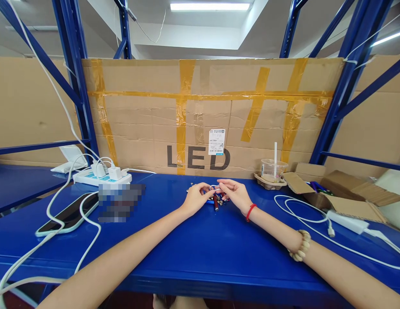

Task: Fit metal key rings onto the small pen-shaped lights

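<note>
My left hand [197, 199] and my right hand [236, 195] meet over the middle of the blue table, fingers closed in a pinch. Between the fingertips runs a thin, pale loop that looks like cord [214, 186], with both hands on it. Just below the fingers lies a small heap of dark red and metallic pieces [216, 203], too small to name. Part of the heap is hidden by my hands, and a bit of something blue shows under it. A red string bracelet and a beaded one circle my right arm.
On the left are a white power strip [103, 177] with plugged-in chargers, a phone [69, 214] and loose white cables. To the right stand a plastic cup with a straw [273, 171], an open cardboard box [344, 193] and a coiled white cable [303, 214]. Taped cardboard [148, 124] closes off the back.
</note>
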{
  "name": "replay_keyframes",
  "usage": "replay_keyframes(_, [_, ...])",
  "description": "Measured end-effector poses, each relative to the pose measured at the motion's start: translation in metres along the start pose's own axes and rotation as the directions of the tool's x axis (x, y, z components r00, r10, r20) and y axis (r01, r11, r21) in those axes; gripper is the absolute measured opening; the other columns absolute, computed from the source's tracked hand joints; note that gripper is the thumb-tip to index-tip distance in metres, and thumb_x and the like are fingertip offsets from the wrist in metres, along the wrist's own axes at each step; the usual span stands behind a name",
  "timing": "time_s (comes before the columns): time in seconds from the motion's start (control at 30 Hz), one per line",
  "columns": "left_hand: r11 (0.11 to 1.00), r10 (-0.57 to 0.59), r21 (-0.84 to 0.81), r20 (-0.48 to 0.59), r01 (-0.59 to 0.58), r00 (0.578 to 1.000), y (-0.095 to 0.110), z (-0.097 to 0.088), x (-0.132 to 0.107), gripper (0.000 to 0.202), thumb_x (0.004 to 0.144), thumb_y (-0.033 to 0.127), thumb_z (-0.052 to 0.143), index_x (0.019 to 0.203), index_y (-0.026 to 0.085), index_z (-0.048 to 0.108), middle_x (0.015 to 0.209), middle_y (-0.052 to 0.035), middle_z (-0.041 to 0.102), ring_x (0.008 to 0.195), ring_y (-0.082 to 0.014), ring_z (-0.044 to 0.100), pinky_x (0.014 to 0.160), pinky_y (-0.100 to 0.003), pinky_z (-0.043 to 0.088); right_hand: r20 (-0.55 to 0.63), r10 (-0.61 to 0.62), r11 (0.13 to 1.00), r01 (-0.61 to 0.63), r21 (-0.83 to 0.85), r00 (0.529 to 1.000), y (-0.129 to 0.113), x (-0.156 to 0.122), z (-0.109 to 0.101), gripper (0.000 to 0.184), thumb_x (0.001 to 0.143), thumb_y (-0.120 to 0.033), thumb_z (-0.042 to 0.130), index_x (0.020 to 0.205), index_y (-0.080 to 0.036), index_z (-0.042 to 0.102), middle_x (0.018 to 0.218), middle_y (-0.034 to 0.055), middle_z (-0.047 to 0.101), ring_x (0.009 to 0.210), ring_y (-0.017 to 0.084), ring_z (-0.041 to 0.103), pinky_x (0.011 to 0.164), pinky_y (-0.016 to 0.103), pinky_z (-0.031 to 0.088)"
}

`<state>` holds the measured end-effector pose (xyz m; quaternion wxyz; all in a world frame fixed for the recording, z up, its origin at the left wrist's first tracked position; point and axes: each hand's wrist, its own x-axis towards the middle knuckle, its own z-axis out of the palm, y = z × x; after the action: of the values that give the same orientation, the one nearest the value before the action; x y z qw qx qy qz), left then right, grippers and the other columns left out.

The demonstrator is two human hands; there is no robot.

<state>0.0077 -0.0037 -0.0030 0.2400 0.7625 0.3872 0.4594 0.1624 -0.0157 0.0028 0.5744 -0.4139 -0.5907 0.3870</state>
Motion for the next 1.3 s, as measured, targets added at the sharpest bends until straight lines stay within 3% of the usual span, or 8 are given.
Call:
replay_keyframes(0.2, [0.999,0.031,0.034,0.008,-0.032,0.999,-0.003,0.001,0.001,0.021,0.069,0.031,0.059,0.083,0.015,0.063,0.076,-0.0015,0.063,0.066,-0.0125,0.052,0.063,-0.023,0.04,-0.043,0.061,0.996,-0.058,0.062,0.997,0.001,0.001,-0.003,0.034,0.066,-0.03,0.065,0.094,-0.011,0.059,0.082,0.008,0.065,0.071,0.014,0.062,0.048,0.015,0.05])
replay_keyframes(0.43, [0.998,0.015,-0.062,-0.018,-0.016,1.0,0.0,0.0,0.0,0.02,0.075,0.027,0.053,0.087,0.013,0.061,0.08,-0.0035,0.062,0.07,-0.0124,0.053,0.063,-0.022,0.041,-0.028,0.084,0.995,-0.083,0.051,0.996,0.002,0.001,-0.003,0.034,0.064,-0.03,0.066,0.092,-0.012,0.06,0.081,0.0078,0.065,0.071,0.014,0.062,0.047,0.016,0.049])
replay_keyframes(0.67, [0.992,-0.001,-0.126,-0.001,0.001,1.0,0.0,-0.001,0.0,0.021,0.077,0.031,0.05,0.084,0.013,0.058,0.085,-0.0033,0.061,0.072,-0.0116,0.052,0.065,-0.021,0.04,0.024,0.018,1.0,-0.018,-0.002,1.0,0.005,0.002,-0.001,0.039,0.06,-0.035,0.067,0.09,-0.011,0.061,0.08,0.0075,0.064,0.074,0.015,0.06,0.046,0.017,0.049])
replay_keyframes(0.87, [0.99,0.031,-0.136,0.052,-0.024,0.998,-0.001,0.0,0.0,0.023,0.066,0.03,0.063,0.078,0.012,0.055,0.075,-0.002,0.059,0.064,-0.0103,0.051,0.061,-0.021,0.041,0.04,0.004,0.999,-0.003,-0.033,0.999,0.004,0.0,-0.001,0.039,0.062,-0.036,0.066,0.092,-0.012,0.061,0.079,0.0072,0.064,0.069,0.013,0.059,0.047,0.017,0.048])
replay_keyframes(1.13, [0.973,0.025,-0.23,-0.025,-0.03,0.999,0.0,-0.002,0.002,0.025,0.073,0.033,0.055,0.086,0.012,0.06,0.076,-0.0047,0.061,0.068,-0.013,0.054,0.064,-0.023,0.043,-0.015,-0.039,0.994,0.037,-0.102,0.999,0.001,0.0,-0.002,0.04,0.063,-0.04,0.063,0.089,-0.01,0.063,0.076,0.0076,0.062,0.066,0.014,0.056,0.046,0.02,0.047])
replay_keyframes(1.3, [0.966,0.03,-0.256,-0.024,-0.035,0.999,0.003,-0.006,0.001,0.028,0.078,0.038,0.048,0.088,0.013,0.055,0.072,-0.0032,0.058,0.063,-0.0109,0.051,0.06,-0.021,0.041,0.058,-0.136,0.962,0.146,-0.23,0.989,-0.009,-0.008,0.003,0.04,0.069,-0.04,0.059,0.096,-0.011,0.063,0.07,0.0058,0.06,0.057,0.012,0.053,0.043,0.021,0.046])
